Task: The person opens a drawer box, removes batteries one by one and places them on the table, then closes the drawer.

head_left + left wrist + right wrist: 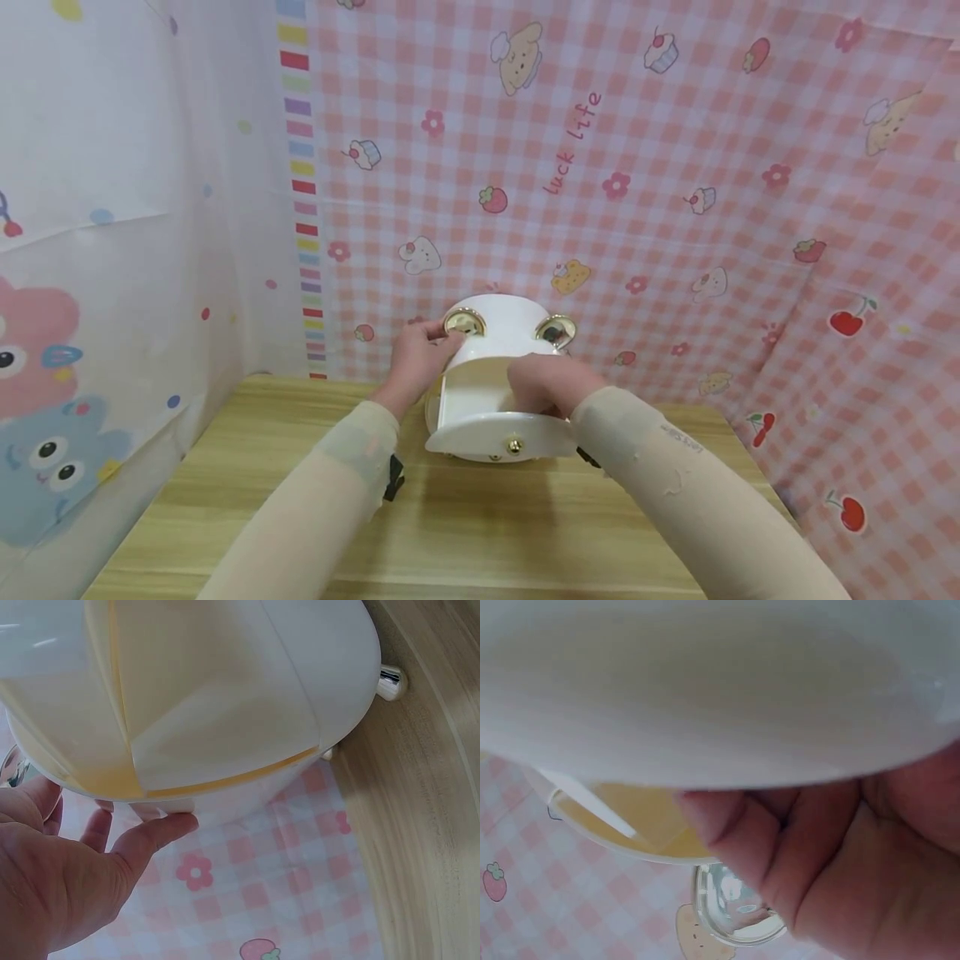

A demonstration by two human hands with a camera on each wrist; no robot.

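Note:
A white box (pixel 501 327) shaped like a frog's head, with two gold-rimmed eyes, stands on the table. Its drawer (pixel 480 435), fronted by a gold knob (pixel 514 446), is pulled out. On the left side my left hand (pixel 420 360) grips the box by the eye, thumb in front and fingers behind; in the left wrist view the fingers lie along the outer wall. My right hand (pixel 546 385) reaches down into the drawer with its fingers bent. The drawer front hides the fingertips in the right wrist view, and I cannot tell what they hold.
The box stands on a wood-grain table (pixel 480 533), close to a pink checked cloth (pixel 480 150) hung behind it. A white printed cloth (pixel 112 292) hangs at the left. Small gold feet (pixel 391 682) show under the box.

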